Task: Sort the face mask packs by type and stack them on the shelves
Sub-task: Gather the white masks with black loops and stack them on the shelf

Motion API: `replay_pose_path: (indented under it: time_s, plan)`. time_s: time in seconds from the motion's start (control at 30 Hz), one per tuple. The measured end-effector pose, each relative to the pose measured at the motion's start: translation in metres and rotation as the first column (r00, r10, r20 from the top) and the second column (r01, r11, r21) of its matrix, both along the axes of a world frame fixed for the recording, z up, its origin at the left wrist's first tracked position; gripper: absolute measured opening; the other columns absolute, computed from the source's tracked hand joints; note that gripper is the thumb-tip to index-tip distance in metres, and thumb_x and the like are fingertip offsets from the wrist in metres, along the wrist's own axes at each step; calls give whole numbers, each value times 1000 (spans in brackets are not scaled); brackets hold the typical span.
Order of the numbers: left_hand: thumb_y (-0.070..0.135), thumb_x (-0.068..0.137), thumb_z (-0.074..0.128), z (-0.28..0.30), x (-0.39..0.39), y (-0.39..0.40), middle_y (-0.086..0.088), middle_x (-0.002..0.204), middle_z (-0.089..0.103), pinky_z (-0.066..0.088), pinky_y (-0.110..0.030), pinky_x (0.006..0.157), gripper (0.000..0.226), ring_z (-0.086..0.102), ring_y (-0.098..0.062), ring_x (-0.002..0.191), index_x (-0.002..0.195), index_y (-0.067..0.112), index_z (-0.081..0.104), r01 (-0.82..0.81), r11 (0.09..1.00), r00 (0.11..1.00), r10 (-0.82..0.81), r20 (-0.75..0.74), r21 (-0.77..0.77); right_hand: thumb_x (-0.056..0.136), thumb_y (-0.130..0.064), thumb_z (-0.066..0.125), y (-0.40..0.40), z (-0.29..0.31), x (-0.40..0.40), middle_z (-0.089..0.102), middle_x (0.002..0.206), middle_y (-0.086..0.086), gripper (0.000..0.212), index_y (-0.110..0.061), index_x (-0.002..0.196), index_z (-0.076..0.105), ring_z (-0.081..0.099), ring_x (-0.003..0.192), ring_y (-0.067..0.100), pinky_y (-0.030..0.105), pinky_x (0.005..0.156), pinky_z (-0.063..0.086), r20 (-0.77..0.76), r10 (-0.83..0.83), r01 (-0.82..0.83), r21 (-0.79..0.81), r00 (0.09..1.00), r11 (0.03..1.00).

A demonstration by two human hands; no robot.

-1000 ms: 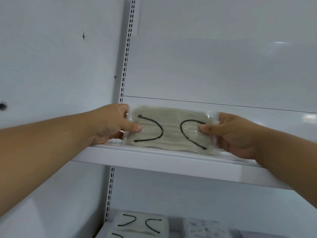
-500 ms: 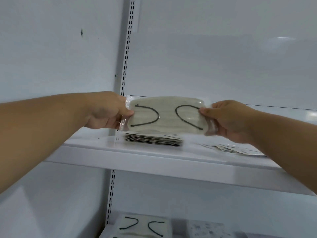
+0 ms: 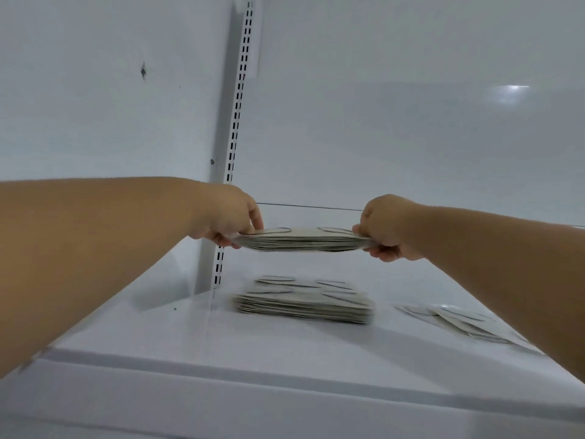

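Observation:
A flat bundle of grey-green face mask packs [image 3: 302, 240] with black ear loops hangs level in the air above the white shelf [image 3: 285, 343]. My left hand [image 3: 231, 217] pinches its left end and my right hand [image 3: 387, 228] pinches its right end. Directly below it, on the shelf, lies a stack of the same kind of mask packs [image 3: 304, 302]. To the right of that stack a few paler mask packs [image 3: 462, 321] lie spread flat, partly hidden by my right forearm.
The shelf's back panel and a slotted upright rail [image 3: 235, 122] stand behind the packs. A white side wall [image 3: 95, 106] closes the left. The shelf's front lip [image 3: 285, 378] runs across the lower frame.
The bundle went from tilted face-on to flat and edge-on, and now sits higher above the shelf stack. The view has risen, showing the shelf's top surface; the lower shelf has dropped out of sight.

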State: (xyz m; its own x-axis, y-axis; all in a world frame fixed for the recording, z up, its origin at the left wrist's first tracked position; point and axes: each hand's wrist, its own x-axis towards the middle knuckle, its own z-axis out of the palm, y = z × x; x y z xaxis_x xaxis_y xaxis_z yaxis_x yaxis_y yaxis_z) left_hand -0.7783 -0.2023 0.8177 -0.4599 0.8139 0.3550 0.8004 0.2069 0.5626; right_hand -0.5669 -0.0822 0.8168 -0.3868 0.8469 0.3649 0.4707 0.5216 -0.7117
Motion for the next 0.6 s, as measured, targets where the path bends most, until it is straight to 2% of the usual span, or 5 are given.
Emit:
replay_pose_path:
  time_s: [0.2,0.33,0.47,0.6]
  plan:
    - [1,100,48,3,-20,47,-5,86,65,50,-20,48,25,62,-15,65,101,14,69,-18,990,993,1,-118,-137,100,-4,47,34,0,-27,55,65,13,23,-5,79,54,47,43,18,16,35,36,234,-76,63,62,969,996]
    - [7,102,50,-10,-30,69,-4,85,64,51,-18,48,21,62,-11,63,96,16,69,16,988,992,-35,-118,-155,101,-4,46,59,-17,-33,53,64,12,19,-5,83,52,43,30,14,15,35,35,300,-83,78,29,950,997]
    - [9,102,52,-28,-33,76,-5,92,63,54,-21,56,19,61,-14,68,101,12,70,51,977,996,-65,-57,-206,98,-5,48,69,-29,-36,63,69,12,15,-4,86,57,57,44,18,21,41,44,332,-115,80,118,936,990]
    - [15,103,51,-36,-31,81,-8,111,67,57,-23,68,23,61,-12,73,114,11,71,33,980,991,-58,-121,-195,97,-2,42,71,-42,-38,61,58,11,27,-3,73,54,53,44,22,25,49,44,406,-121,92,90,906,992]
